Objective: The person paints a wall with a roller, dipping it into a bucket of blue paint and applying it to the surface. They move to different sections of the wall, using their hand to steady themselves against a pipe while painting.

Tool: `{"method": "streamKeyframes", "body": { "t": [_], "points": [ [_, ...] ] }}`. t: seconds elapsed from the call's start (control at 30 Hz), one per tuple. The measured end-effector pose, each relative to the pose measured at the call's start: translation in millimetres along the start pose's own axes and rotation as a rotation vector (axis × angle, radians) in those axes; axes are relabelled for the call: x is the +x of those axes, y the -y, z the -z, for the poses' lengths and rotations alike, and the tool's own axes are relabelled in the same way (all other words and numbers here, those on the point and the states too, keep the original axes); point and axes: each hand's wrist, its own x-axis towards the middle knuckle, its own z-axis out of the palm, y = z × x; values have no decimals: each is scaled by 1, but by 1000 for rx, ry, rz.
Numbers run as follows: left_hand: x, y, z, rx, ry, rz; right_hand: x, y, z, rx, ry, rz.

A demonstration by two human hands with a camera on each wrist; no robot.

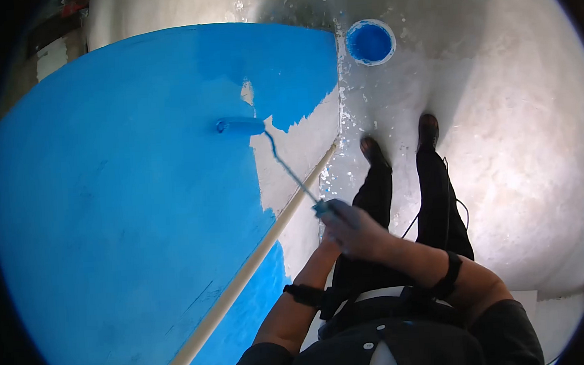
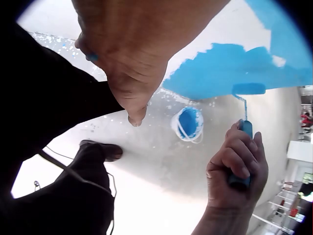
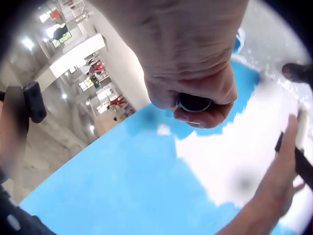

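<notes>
My right hand (image 1: 356,233) grips the handle of a paint roller; its blue sleeve (image 1: 242,126) lies against the blue-painted surface (image 1: 137,165), beside an unpainted white patch (image 1: 281,163). Seen in the left wrist view, the fingers of that hand (image 2: 238,164) curl round the dark teal handle (image 2: 246,129). The handle's round end (image 3: 193,103) shows below the palm in the right wrist view. My left hand (image 2: 134,68) holds nothing visible, its thumb extended. In the head view it is partly hidden behind the right hand; the right wrist view shows it (image 3: 278,185) with fingers loosely extended.
A white bucket of blue paint (image 1: 370,42) stands on the paint-spotted grey floor (image 1: 516,135), beyond my feet. A cream pole (image 1: 238,283) runs diagonally across the painted surface, left of my hands. A thin dark cable (image 1: 448,200) hangs by my legs.
</notes>
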Motion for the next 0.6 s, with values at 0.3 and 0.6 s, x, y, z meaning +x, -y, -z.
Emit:
{"method": "streamKeyframes", "body": {
  "t": [0.3,0.6],
  "points": [
    [-48,12,-197,2087,-863,35,49,37,-38,166,-127,-56],
    [-32,43,-358,2060,-442,-684,34,28,-51,22,-157,-106]
  ]
}}
